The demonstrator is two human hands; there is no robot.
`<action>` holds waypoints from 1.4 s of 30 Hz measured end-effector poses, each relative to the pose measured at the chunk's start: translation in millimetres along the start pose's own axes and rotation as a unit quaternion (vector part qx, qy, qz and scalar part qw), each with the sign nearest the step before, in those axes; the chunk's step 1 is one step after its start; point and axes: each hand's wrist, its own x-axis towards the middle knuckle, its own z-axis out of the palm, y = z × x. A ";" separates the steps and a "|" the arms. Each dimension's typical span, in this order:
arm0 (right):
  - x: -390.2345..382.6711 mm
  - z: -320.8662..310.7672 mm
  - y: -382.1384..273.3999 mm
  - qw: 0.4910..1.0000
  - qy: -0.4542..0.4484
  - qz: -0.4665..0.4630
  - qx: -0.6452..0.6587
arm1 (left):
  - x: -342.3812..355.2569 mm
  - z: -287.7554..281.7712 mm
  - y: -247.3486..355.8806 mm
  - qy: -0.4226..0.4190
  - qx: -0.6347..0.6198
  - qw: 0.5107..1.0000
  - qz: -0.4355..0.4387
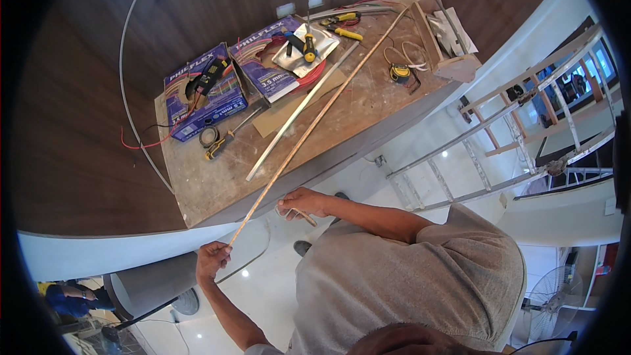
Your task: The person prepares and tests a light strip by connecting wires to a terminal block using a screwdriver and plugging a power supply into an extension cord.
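Observation:
My left hand (213, 261), at the lower left beyond the worktop's front edge, pinches the near end of a long thin wooden strip (309, 130). The strip slants up across the worktop (197, 187), its far end by a wooden box. My right hand (303, 204) is in front of the worktop edge, fingers curled round a short tan stick-like piece (306, 218); its exact kind is unclear. Beside the wooden strip lies a pale flat strip (289, 128), roughly alongside it on the worktop.
Blue wire boxes (210, 108), a silver pouch (322, 52), a screwdriver (220, 146), pliers (345, 33) and a tape measure (399, 73) lie on the worktop. A wooden box (460, 67) stands at its right end. A ladder (473, 164) is at the right, a fan (552, 296) lower right.

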 end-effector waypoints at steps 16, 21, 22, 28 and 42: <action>-0.4 -0.4 -0.2 1.000 -0.002 0.002 -0.005 | 0.9 3.5 0.3 0.005 0.023 1.000 -0.009; -0.7 -2.9 3.4 1.000 -0.008 -0.004 -0.002 | 2.3 5.3 0.8 0.011 0.028 0.999 -0.015; -0.8 -3.2 4.1 1.000 -0.008 -0.005 -0.002 | 3.1 5.8 -0.2 0.011 0.029 0.999 -0.015; -7.2 1.0 0.9 1.000 0.002 -0.003 0.002 | 4.0 12.0 -0.1 0.027 0.013 0.999 0.038; -10.6 -4.6 1.9 1.000 0.000 0.007 -0.007 | -12.5 14.3 16.5 0.117 0.089 0.987 0.071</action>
